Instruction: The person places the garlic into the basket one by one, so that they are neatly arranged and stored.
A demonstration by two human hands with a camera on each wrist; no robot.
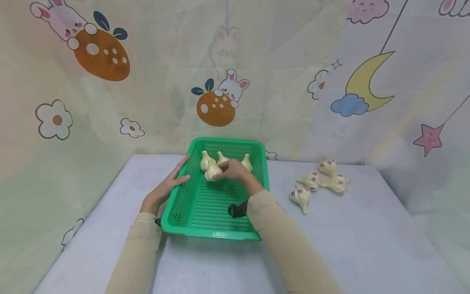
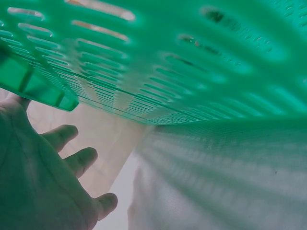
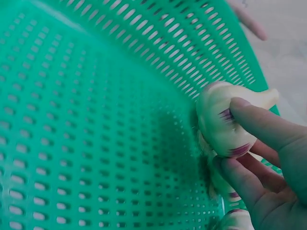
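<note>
A green perforated plastic basket (image 1: 213, 234) stands on the white-covered table. Inside it, my right hand (image 1: 236, 170) pinches a garlic bulb (image 3: 220, 120) between thumb and fingertips, close to the basket's far left part. Other garlic bulbs sit near the far wall, among them one bulb (image 1: 247, 163) at the right and another (image 1: 205, 160) at the left. Along the left side of the basket lies my left hand (image 1: 165, 188), its fingers extended and spread at the rim. In the left wrist view this hand (image 2: 43, 163) is beside the slotted outer wall.
Several more garlic bulbs with purple patches lie on the table right of the basket, including a nearer bulb (image 1: 301, 197) and a far one (image 1: 327, 166). A patterned cloth (image 1: 165, 102) hangs behind the table. A black device (image 1: 238, 209) shows at the right wrist.
</note>
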